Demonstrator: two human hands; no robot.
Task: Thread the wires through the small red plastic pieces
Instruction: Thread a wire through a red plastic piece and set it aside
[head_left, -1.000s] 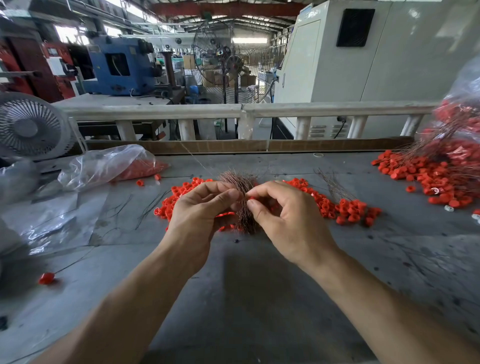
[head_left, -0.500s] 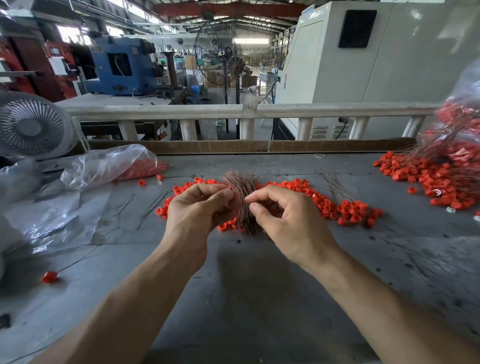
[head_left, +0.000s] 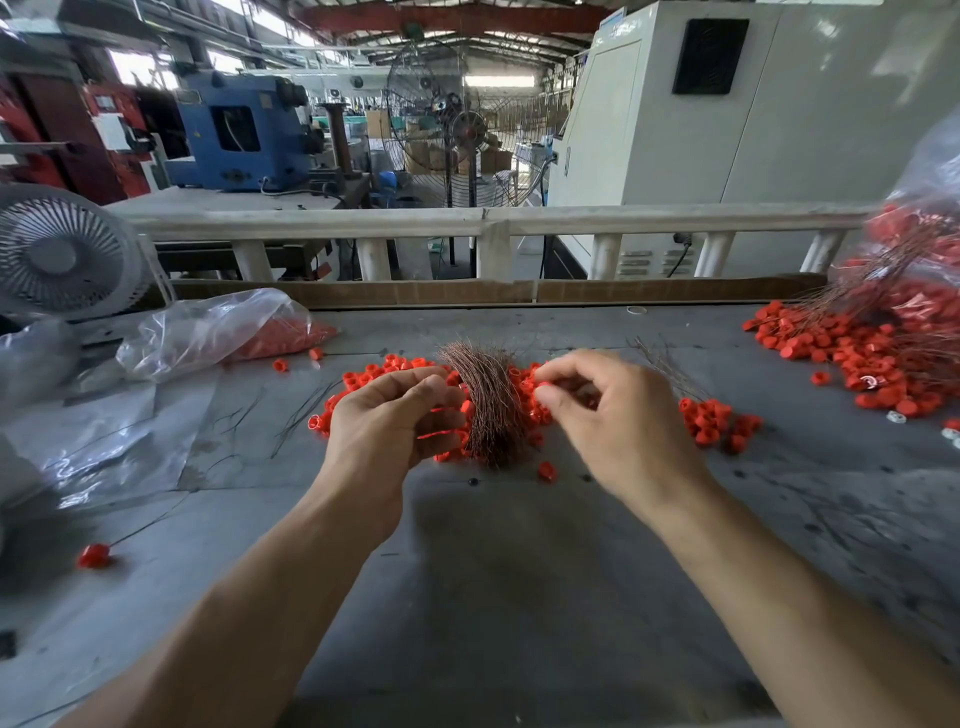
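At table's left, plastic bag (head_left: 208, 332) holds red pieces (head_left: 280, 338) — left hand (head_left: 389, 421) grips wire bundle (head_left: 491, 405), right hand (head_left: 613, 415) pinches piece.

wires (head_left: 491, 410): coppery metal | red pieces (head_left: 717, 421): glossy plastic | table (head_left: 519, 597): matt grey, scuffed

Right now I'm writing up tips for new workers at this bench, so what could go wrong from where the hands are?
The right hand pinches one small red piece at its fingertips; it could slip into the loose red pile and cost a re-pick.

The left hand grips the wire bundle whose ends fan out, so stray strands may snag or poke fingers.

A single red piece lies apart from the pile, near the hands, and could get knocked away.
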